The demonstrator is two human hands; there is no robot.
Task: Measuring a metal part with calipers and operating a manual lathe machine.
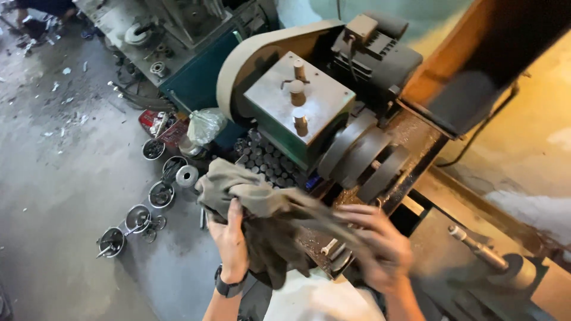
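Both hands grip a grey-brown rag (pixel 262 205) at lower centre: the left hand (pixel 231 241) clutches its hanging bulk, the blurred right hand (pixel 380 246) pinches its right end. Its length runs left-right between them, over the lathe bed (pixel 416 134), headstock (pixel 291 104) above

A machine workshop: a belt-driven lathe (pixel 309 113), metal tins of parts (pixel 153 148) on an oily concrete floor (pixel 53 178).

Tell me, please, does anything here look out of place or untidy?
Yes. Small metal bowls holding parts stand on the bare floor beside the machine, with white scraps scattered farther away. The left hand and right hand both grip a crumpled, dirty rag.
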